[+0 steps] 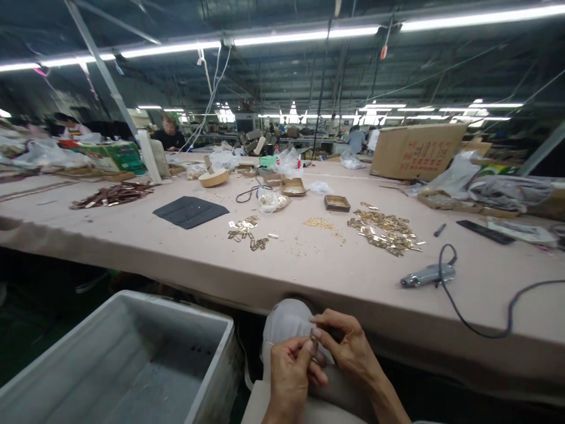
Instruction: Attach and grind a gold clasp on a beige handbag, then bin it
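Note:
Below the table's front edge, my left hand (pixel 289 368) and my right hand (pixel 346 344) meet over my lap. Both pinch a small metal piece (pixel 314 340) between fingertips; its shape is too small to make out. Behind the hands hangs a white plastic bag (pixel 285 321). On the table lie a heap of gold metal clips (pixel 386 229), a smaller group of clips (pixel 247 231) and a scatter of tiny gold parts (pixel 322 224).
A grey plastic bin (pixel 128 359) stands at my left. A grey electric tool (pixel 427 275) with a black cord lies at the right. A black mat (pixel 190 211), small trays, cardboard boxes (pixel 417 150) and bags crowd the pink table (pixel 309 265). Other people sit far back.

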Demonstrator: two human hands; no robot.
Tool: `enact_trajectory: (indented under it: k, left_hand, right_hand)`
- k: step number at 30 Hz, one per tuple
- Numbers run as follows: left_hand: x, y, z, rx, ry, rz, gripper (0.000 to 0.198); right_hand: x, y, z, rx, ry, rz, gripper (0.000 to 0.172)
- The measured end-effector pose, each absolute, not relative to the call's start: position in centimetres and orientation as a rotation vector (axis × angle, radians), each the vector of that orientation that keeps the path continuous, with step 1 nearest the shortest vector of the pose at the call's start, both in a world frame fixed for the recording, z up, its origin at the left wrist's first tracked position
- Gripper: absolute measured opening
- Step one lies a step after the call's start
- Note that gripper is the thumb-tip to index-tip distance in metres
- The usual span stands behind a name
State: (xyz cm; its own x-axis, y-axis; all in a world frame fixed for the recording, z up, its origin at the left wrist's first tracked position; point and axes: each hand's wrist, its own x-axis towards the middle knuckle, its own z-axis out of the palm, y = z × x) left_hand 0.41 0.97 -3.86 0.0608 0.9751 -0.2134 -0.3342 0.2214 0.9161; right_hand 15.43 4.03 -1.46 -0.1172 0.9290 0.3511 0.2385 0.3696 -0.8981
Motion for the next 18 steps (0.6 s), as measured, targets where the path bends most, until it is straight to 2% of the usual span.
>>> enact_trajectory:
  k: [4,9,13,18]
  left_hand:
    - [0.1,0.6,-3.8,0.783,1.059,1.233,0.054]
    - [-0.4,1.2,-4.0,0.72,1.06,1.24,0.053]
    - [-0.3,1.4,-3.7,0.711,1.053,1.21,0.057]
    - [0.1,1.0,-2.9,0.703,1.039,1.267,0.055]
  right_hand:
    - [19.7,5.5,0.4,-1.392,-1.406,0.521,0.042]
    - [28.5,7.5,3.2,-2.027,-1.069,0.02,0.036]
    - [33.5,9.1,4.2,-2.204,-0.87,-0.014,0.044]
    - [36.2,12.5,4.3,-2.173,-0.644,0.092,0.065]
